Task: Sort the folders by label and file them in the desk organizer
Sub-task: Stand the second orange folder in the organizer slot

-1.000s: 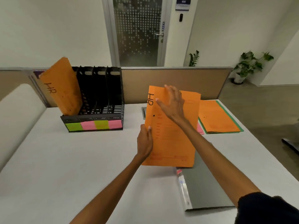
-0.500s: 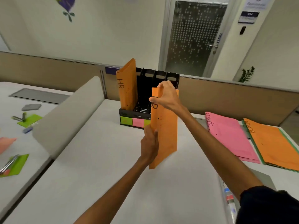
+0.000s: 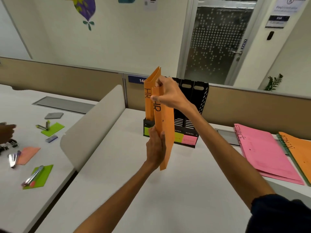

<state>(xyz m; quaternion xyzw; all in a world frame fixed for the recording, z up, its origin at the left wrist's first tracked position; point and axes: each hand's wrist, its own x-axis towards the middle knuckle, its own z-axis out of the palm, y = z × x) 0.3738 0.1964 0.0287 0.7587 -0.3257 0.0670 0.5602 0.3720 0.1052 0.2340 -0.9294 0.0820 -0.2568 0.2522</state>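
Orange card folder (image 3: pixel 165 130), marked "HR", flat and thin: held upright and edge-on above the white desk (image 3: pixel 117 182), just before the organizer. Left hand (image 3: pixel 155 148) grips its lower edge; right hand (image 3: pixel 168 95) pinches its top. Black slotted plastic desk organizer (image 3: pixel 195 105): leftmost slot holds a second orange HR folder (image 3: pixel 149 98). Pink "FINANCE" folder (image 3: pixel 262 153) and orange "ADMIN" folder (image 3: pixel 299 153): lying flat at right.

A frosted glass door (image 3: pixel 217 42) stood far right, a small plant (image 3: pixel 273 82) beside it. On the left desk lay green cards (image 3: pixel 39 176), metal clips (image 3: pixel 32 176) and a grey pad (image 3: pixel 53 115).
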